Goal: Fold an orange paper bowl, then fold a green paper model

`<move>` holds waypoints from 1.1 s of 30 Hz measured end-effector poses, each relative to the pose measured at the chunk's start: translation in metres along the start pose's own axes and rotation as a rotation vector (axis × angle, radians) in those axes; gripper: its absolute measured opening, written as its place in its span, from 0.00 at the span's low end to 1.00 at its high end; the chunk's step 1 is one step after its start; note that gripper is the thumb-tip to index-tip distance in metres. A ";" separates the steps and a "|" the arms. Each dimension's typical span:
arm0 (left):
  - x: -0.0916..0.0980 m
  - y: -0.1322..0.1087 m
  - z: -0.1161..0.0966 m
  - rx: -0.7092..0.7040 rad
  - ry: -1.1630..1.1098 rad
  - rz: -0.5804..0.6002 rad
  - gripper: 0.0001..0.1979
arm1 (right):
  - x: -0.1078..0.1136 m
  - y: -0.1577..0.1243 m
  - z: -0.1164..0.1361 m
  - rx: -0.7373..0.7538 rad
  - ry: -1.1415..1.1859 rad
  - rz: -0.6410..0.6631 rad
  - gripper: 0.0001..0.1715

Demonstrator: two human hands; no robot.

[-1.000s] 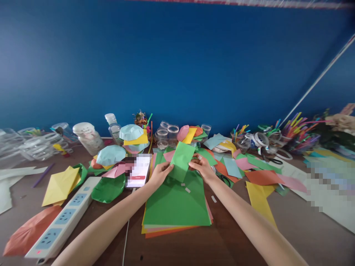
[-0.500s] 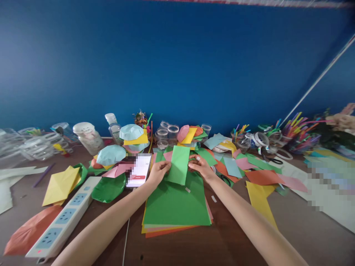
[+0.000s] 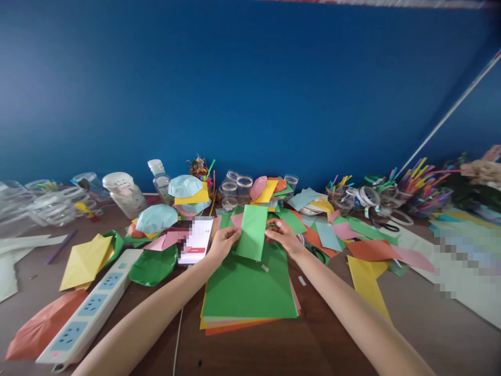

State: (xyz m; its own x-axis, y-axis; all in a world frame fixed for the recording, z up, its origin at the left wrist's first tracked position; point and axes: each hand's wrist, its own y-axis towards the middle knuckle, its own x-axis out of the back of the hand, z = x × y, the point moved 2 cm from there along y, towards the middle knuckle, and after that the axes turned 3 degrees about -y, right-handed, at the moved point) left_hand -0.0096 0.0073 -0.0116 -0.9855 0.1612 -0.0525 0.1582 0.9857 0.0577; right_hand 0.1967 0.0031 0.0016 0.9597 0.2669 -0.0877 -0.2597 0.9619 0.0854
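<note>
**Two-Hand Pinch Hold, Frame Center**

My left hand (image 3: 223, 245) and right hand (image 3: 282, 236) stand apart, clamped on opposite long edges of the green paper rectangle (image 3: 252, 232), held at frame center above the stacked coloured sheets (image 3: 246, 292). No crease shows yet; cut paper pieces (image 3: 370, 250) lie scattered to the right.

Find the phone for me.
In the head view, the phone sits just left of the left hand, which holds the green sheet; the power strip lies to its lower left.

Deep blue painted wall (image 3: 242, 89) behind brown wooden table (image 3: 250, 355), white diagonal strip (image 3: 450, 109) at right, red-and-white strip (image 3: 391, 3) along top edge
</note>
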 end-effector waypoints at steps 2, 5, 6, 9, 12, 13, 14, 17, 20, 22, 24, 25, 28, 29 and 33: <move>-0.001 -0.001 -0.002 -0.003 0.004 0.001 0.20 | 0.000 0.000 0.000 0.005 0.005 0.006 0.18; -0.001 -0.001 -0.002 0.019 -0.020 -0.003 0.21 | 0.000 0.000 -0.001 0.005 0.014 0.010 0.19; -0.001 -0.001 -0.001 0.031 -0.035 -0.004 0.21 | 0.000 0.000 -0.001 0.004 0.017 0.008 0.19; 0.000 0.000 0.001 0.059 -0.071 0.000 0.22 | 0.000 0.000 -0.002 0.001 0.027 -0.001 0.19; 0.001 0.001 0.004 0.063 -0.079 0.013 0.22 | 0.001 0.001 -0.002 0.014 0.014 -0.004 0.19; 0.001 0.001 0.005 0.062 -0.078 0.016 0.22 | 0.002 0.001 -0.002 0.025 -0.003 -0.011 0.18; 0.001 0.002 0.005 0.060 -0.076 0.021 0.22 | 0.002 0.002 -0.001 0.039 -0.026 -0.024 0.19; 0.001 0.002 0.004 0.040 -0.067 0.030 0.22 | 0.002 0.002 0.000 0.098 -0.123 -0.087 0.18; -0.001 0.001 0.001 0.036 -0.063 0.033 0.21 | 0.000 0.002 0.001 0.179 -0.255 -0.111 0.17; -0.002 0.000 -0.002 0.048 -0.065 0.035 0.20 | -0.002 0.001 0.001 0.230 -0.360 -0.132 0.18; -0.003 -0.001 -0.004 0.053 -0.066 0.037 0.20 | -0.002 -0.001 0.000 0.262 -0.460 -0.199 0.20; -0.004 -0.001 -0.005 0.053 -0.064 0.041 0.21 | -0.002 -0.002 0.000 0.273 -0.505 -0.245 0.21; -0.004 -0.002 -0.002 0.051 -0.055 0.061 0.21 | -0.001 -0.006 0.003 0.326 -0.662 -0.362 0.23; -0.004 -0.001 -0.001 0.050 -0.056 0.069 0.21 | -0.001 -0.007 0.005 0.358 -0.733 -0.396 0.23; -0.005 -0.001 0.004 0.041 -0.050 0.100 0.20 | -0.002 -0.014 0.013 0.527 -1.008 -0.506 0.22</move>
State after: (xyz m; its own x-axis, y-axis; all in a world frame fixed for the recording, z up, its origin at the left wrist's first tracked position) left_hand -0.0044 0.0056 -0.0149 -0.9605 0.2601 -0.0987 0.2590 0.9656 0.0244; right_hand 0.1996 -0.0121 0.0138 0.6544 -0.5148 0.5539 0.0139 0.7406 0.6718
